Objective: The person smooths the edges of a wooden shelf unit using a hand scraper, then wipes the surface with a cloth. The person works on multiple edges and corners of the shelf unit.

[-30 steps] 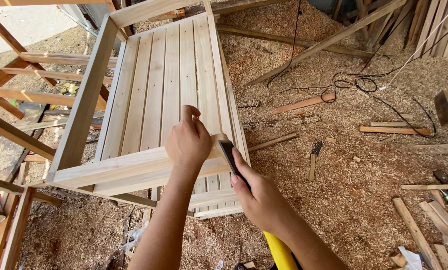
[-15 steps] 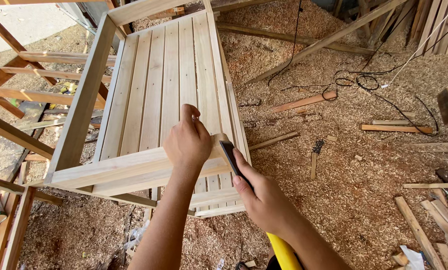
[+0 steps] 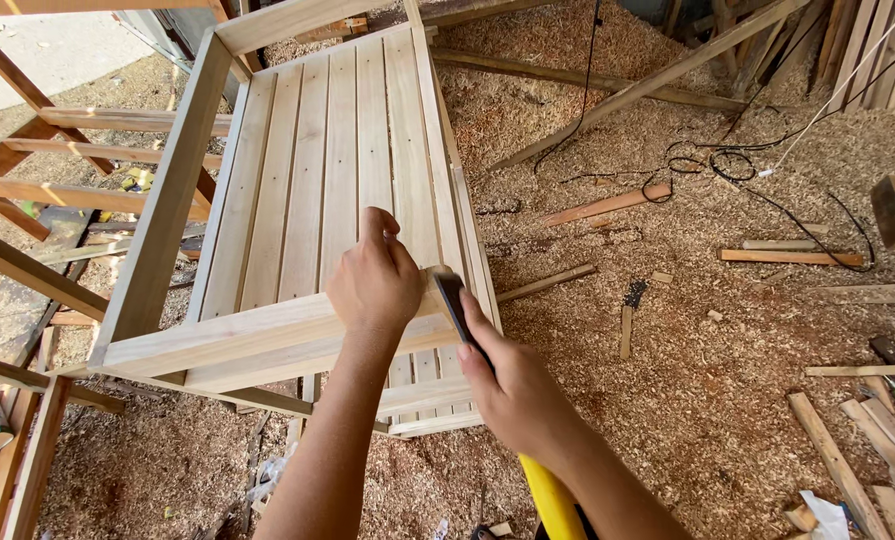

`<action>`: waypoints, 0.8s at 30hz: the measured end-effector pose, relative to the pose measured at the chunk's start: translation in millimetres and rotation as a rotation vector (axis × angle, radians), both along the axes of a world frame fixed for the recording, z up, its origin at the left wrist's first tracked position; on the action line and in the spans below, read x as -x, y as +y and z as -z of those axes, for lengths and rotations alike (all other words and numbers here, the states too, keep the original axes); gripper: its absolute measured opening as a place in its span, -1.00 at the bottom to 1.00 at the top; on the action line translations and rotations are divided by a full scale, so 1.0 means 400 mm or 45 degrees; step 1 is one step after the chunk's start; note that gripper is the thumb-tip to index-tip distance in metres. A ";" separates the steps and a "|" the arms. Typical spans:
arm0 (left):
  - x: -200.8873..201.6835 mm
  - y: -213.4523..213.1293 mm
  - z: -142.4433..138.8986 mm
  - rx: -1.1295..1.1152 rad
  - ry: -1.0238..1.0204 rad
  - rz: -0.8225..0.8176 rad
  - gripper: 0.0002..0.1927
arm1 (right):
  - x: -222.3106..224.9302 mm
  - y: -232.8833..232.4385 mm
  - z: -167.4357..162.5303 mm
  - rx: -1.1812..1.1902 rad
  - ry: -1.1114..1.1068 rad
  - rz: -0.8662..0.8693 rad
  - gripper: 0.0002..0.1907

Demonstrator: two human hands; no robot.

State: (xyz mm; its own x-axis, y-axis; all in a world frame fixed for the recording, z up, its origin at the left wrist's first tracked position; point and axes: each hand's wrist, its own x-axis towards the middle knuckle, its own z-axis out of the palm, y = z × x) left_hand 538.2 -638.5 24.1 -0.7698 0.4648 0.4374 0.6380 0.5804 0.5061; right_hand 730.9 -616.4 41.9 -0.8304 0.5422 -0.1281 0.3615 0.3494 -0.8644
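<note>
Nearest to me, low and right of centre in the frame, my right hand is wrapped shut around a tool with a yellow handle and a dark flat blade. The handle runs out of the bottom edge; the blade points up and left from my fist, its tip touching the end of the wooden rail at the frame's corner.

Just above and left of that, at mid-frame, my left hand is clenched over the top edge of the same rail, fingers curled down on the far side, right beside the blade. I cannot tell whether it pinches anything small.

The rail is the near crosspiece of a pale wooden frame, which fills the centre and upper left of the picture. Behind the rail lies a slatted panel of parallel boards, running away toward the top of the frame.

At the left edge stand darker wooden trestles, partly cut off.

The ground everywhere is covered in wood shavings. On the right half lie loose wood offcuts. A black cable loops across the upper right. Long wooden battens lean along the top edge, farthest away.
</note>
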 end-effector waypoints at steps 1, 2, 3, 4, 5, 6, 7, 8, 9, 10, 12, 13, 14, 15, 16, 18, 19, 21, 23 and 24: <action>0.000 -0.001 0.000 -0.009 0.002 0.001 -0.89 | 0.001 -0.001 -0.001 0.012 -0.037 0.019 -0.29; 0.000 -0.003 0.000 -0.014 0.005 0.000 -0.89 | 0.002 0.001 0.000 0.006 -0.032 0.001 -0.29; 0.003 -0.003 -0.002 -0.034 0.020 0.001 -0.90 | 0.003 0.001 0.001 -0.014 -0.014 -0.014 -0.29; 0.007 -0.001 -0.004 -0.041 0.027 0.004 -0.89 | 0.002 0.003 0.003 -0.047 0.008 -0.031 -0.29; 0.008 -0.002 -0.005 -0.036 0.023 0.005 -0.89 | 0.000 0.004 0.004 -0.054 0.022 -0.048 -0.30; 0.007 -0.004 -0.003 -0.020 0.009 0.006 -0.88 | -0.002 0.005 0.004 -0.051 0.026 -0.063 -0.30; 0.007 -0.004 -0.002 -0.015 -0.004 0.009 -0.88 | -0.004 0.006 0.005 -0.049 0.032 -0.078 -0.31; 0.007 -0.003 -0.002 -0.015 -0.013 0.012 -0.88 | -0.005 0.007 0.004 -0.034 0.026 -0.054 -0.30; 0.007 -0.002 -0.001 -0.018 -0.022 0.013 -0.88 | -0.006 0.009 0.004 -0.023 0.020 -0.032 -0.30; 0.007 -0.002 0.000 -0.018 -0.024 0.005 -0.88 | -0.006 0.010 0.003 -0.007 0.014 -0.010 -0.29; 0.009 -0.001 0.000 -0.020 -0.021 -0.006 -0.88 | -0.007 0.012 0.005 0.009 0.056 -0.039 -0.34; 0.011 -0.001 -0.001 -0.030 -0.014 -0.001 -0.88 | -0.008 0.012 0.007 0.013 0.075 -0.054 -0.36; 0.013 -0.001 -0.001 -0.034 -0.013 0.004 -0.88 | -0.008 0.013 0.010 0.026 0.053 -0.052 -0.34; 0.013 -0.002 0.000 -0.039 -0.012 0.011 -0.88 | -0.010 0.012 0.014 0.037 0.030 -0.049 -0.32; 0.014 -0.002 0.000 -0.049 0.000 0.008 -0.89 | -0.011 0.012 0.018 0.045 0.012 -0.047 -0.30; 0.012 -0.004 0.004 -0.059 0.017 0.004 -0.90 | -0.013 0.009 0.026 -0.012 0.043 -0.048 -0.31; 0.010 -0.004 0.006 -0.043 0.009 0.000 -0.90 | -0.012 0.009 0.028 -0.043 0.063 -0.048 -0.31; 0.008 -0.003 0.008 -0.021 0.003 -0.006 -0.90 | -0.002 0.011 0.027 -0.012 0.057 -0.035 -0.31; 0.007 -0.004 0.009 -0.040 0.021 0.002 -0.89 | 0.007 0.012 0.019 -0.006 0.011 -0.016 -0.31; 0.008 -0.004 0.008 -0.049 0.034 0.006 -0.89 | 0.013 0.014 0.013 -0.022 -0.018 -0.002 -0.31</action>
State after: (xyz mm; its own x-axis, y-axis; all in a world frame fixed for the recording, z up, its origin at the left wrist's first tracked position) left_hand 535.0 -640.1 21.1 -0.7555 0.4508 0.4754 0.6542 0.5578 0.5108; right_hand 725.7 -610.8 36.7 -0.8293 0.5434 -0.1303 0.3731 0.3649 -0.8530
